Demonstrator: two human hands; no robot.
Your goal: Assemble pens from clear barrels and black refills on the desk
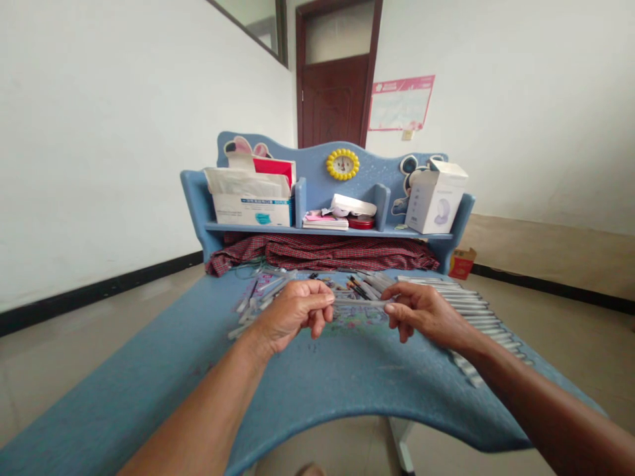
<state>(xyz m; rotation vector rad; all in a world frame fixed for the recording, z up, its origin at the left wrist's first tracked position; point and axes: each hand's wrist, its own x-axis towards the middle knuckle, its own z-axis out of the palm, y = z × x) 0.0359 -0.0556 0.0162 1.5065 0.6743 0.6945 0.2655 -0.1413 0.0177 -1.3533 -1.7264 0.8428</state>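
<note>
The left hand (pixel 300 314) is pinching one end of a thin, pale stick (pixel 360 303) with its thumb and finger. The right hand (pixel 417 314) is pinching the other end the same way. The stick is going straight across from hand to hand, and it is hanging just over the middle of the blue worktop (pixel 322 383), nearer the back edge than the curvy front edge.

Behind the left hand, a messy bunch of pale sticks (pixel 268 287) is lying near the worktop's back left corner. Between the hands and the back edge, some dark, skinny sticks (pixel 356 288) are lying in a heap. By the right edge, lots of gray-white sticks (pixel 483 320) are lying side by side in a long row, and the right arm is covering part of it.

A red checked cloth (pixel 347 252) is lying bunched up along the back edge. Over it, a blue shelf (pixel 278 229) is holding a face mask box (pixel 253 210) at its left end and a white box (pixel 434 201) at its right end. In the middle, a pile of papers (pixel 325 225) is sitting beside a round red tin (pixel 362 223). A yellow flower clock (pixel 342 164) is sitting above them on the shelf's back board.
</note>
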